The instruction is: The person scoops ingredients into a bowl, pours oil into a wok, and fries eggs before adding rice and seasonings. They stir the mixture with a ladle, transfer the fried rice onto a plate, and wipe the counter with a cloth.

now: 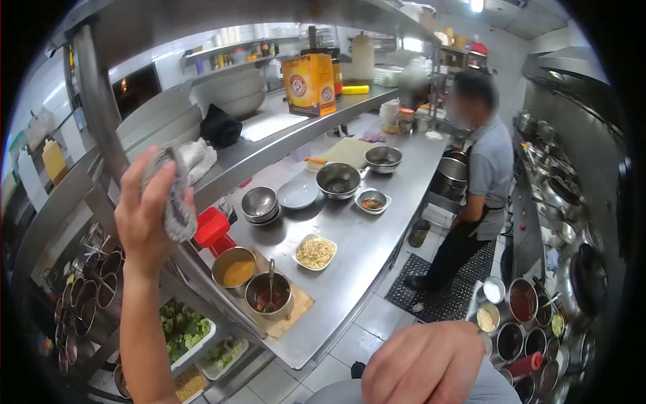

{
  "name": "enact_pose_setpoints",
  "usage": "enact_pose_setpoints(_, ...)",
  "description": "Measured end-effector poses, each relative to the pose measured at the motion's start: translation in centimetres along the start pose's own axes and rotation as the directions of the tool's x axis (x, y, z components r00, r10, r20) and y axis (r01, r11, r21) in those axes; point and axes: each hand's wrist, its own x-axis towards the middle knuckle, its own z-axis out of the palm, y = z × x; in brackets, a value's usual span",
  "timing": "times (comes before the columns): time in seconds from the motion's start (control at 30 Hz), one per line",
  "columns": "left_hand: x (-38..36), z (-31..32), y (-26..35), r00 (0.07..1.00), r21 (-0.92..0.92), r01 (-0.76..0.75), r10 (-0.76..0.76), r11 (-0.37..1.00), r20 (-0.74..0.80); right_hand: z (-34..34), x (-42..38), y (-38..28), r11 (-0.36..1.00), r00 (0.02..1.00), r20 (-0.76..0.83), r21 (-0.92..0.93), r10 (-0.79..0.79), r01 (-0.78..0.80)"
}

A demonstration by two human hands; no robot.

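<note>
Gripping the gray cloth in your closed left hand just above the red container, you likely have something soft, light and limp, best bunched mid-fold, while your right hand rests loosely curled, holding nothing.

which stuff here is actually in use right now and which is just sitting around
In hand:
left hand, raised by the shelf
grey cloth, gripped in it

Lying about:
orange box
stacked steel bowls
pot with ladle
dish of chopped food
right hand, holding nothing visible
</note>
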Motion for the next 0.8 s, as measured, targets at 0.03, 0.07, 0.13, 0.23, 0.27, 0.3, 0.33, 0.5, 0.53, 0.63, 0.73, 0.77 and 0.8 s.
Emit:
enact_pose_setpoints(0.03, -0.1, -0.4, 0.1, 1.000, -0.007, 0.018, -0.018, 1.000, 0.010, 1.6, -0.2, -1.2, 0.997, 0.999, -0.039, -0.075, 0.026, -0.028)
enact_pose_setpoints(0.07, -0.3, -0.6, 0.2, 0.999, -0.018, 0.034, -0.034, 0.999, 0.016, 3.2, -0.3, -2.4, 0.987, 0.996, -0.077, -0.147, 0.051, -0.062)
enact_pose_setpoints(0.13, -0.7, -0.7, 0.2, 0.997, -0.053, 0.071, -0.069, 0.996, 0.041, 6.9, -2.4, -4.1, 0.924, 0.949, -0.314, -0.351, 0.037, -0.152)
enact_pose_setpoints(0.23, -0.6, -0.8, 0.3, 0.999, -0.061, 0.043, -0.043, 0.997, -0.006, 13.8, -9.0, -4.9, 0.835, 0.654, -0.750, -0.296, 0.098, -0.464)
enact_pose_setpoints(0.27, -0.5, -0.7, 0.3, 0.999, -0.069, 0.041, -0.042, 0.997, -0.022, 16.0, -10.4, -5.5, 0.747, 0.444, -0.869, -0.144, 0.218, -0.649)
enact_pose_setpoints(0.3, -0.6, -0.7, 0.0, 0.999, -0.058, 0.025, -0.026, 0.998, -0.028, 18.5, -12.0, -6.0, 0.632, 0.195, -0.933, 0.043, 0.302, -0.774)
enact_pose_setpoints(0.33, -0.7, -0.8, 0.2, 0.999, -0.050, 0.039, -0.040, 0.998, -0.016, 21.1, -14.9, -6.0, 0.494, 0.050, -0.948, 0.117, 0.313, -0.862)
enact_pose_setpoints(0.5, -0.2, -2.1, 1.8, 0.995, -0.166, 0.085, -0.094, 0.983, -0.045, 37.5, -36.0, -7.3, -0.173, -0.600, -0.789, 0.578, 0.130, -0.798)
enact_pose_setpoints(0.53, -0.2, -2.7, 2.3, 0.990, -0.216, 0.106, -0.124, 0.971, -0.071, 42.2, -41.3, -7.5, -0.297, -0.595, -0.802, 0.557, 0.047, -0.775)
enact_pose_setpoints(0.63, -1.8, -7.4, 8.8, 0.894, -0.512, 0.385, -0.448, 0.768, 0.002, 58.3, -55.3, -9.2, -0.492, -0.666, -0.746, 0.581, -0.002, -0.649)
enact_pose_setpoints(0.73, -4.7, -13.3, 17.2, 0.673, -0.770, 0.586, -0.682, 0.252, 0.288, 67.6, -60.1, -11.7, 0.074, -0.990, -0.128, 0.990, 0.064, -0.123)
enact_pose_setpoints(0.77, -5.5, -15.3, 20.8, 0.583, -0.790, 0.611, -0.701, 0.043, 0.412, 70.5, -61.1, -13.0, 0.240, -0.994, 0.017, 0.970, 0.108, 0.042)
enact_pose_setpoints(0.8, -5.9, -16.7, 24.4, 0.507, -0.768, 0.629, -0.686, -0.120, 0.522, 73.0, -61.9, -14.3, 0.369, -0.986, 0.110, 0.917, 0.124, 0.149)
